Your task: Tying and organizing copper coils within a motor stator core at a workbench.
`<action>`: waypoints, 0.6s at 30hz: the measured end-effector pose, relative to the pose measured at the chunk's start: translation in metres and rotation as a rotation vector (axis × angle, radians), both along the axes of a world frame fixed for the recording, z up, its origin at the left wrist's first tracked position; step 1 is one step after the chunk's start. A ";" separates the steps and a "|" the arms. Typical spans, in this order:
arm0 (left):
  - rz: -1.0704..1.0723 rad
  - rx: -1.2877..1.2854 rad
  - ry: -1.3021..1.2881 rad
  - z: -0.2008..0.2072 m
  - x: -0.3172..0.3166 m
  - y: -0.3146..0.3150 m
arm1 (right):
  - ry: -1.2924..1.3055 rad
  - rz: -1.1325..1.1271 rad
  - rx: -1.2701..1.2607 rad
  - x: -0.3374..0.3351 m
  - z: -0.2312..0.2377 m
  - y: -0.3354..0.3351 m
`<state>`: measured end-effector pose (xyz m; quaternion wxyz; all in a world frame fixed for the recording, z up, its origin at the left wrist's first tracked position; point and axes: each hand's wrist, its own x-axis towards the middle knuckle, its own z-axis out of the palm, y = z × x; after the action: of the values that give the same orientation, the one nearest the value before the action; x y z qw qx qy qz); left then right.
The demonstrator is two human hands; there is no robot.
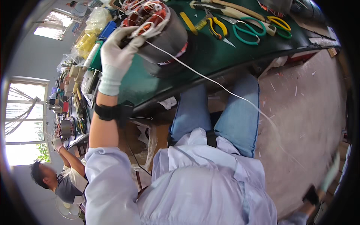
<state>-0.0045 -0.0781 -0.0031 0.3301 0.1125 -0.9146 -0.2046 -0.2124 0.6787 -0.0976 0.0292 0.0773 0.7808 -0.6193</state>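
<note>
A motor stator with a dark grey cylindrical shell stands on the green bench, copper windings and white ties at its upper end. My left hand, in a white glove, is closed at the rim of the windings, pinching a white cord near the thumb tip. From there the cord runs down and right across my legs, fading into blur. Far out at the lower right is my right hand, gloved and smeared by motion; its fingers and any hold on the cord cannot be made out.
Right of the stator lie yellow-handled pliers, green-handled scissors, a wooden-handled hammer and a yellow strip. Plastic bags and tools crowd the left. A co-worker handles another stator. Scraps dot the floor.
</note>
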 end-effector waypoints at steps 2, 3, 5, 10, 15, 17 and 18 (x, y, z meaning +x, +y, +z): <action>0.035 -0.075 0.005 0.005 0.003 0.013 | -0.149 0.152 0.180 0.017 0.013 -0.196; 0.039 -0.089 -0.001 0.011 0.002 0.021 | 0.426 0.650 0.262 0.016 -0.011 -0.250; 0.044 -0.086 -0.006 0.006 -0.001 0.023 | 0.060 0.752 -0.396 0.059 0.021 -0.410; 0.066 0.007 -0.087 0.010 0.000 0.029 | -0.039 1.308 -0.664 0.103 0.011 -0.517; 0.035 0.052 -0.004 0.008 0.002 0.022 | -0.396 0.897 -1.208 0.055 0.033 -0.489; 0.026 0.031 -0.016 0.008 0.002 0.019 | 0.026 0.778 -0.214 0.042 0.046 -0.476; 0.024 0.014 -0.012 0.009 0.003 0.016 | 0.314 0.766 0.132 0.020 0.038 -0.467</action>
<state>-0.0010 -0.0618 0.0055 0.3265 0.1272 -0.9136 -0.2064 -0.1929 0.2116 -0.0598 0.1330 -0.3126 0.7862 -0.5163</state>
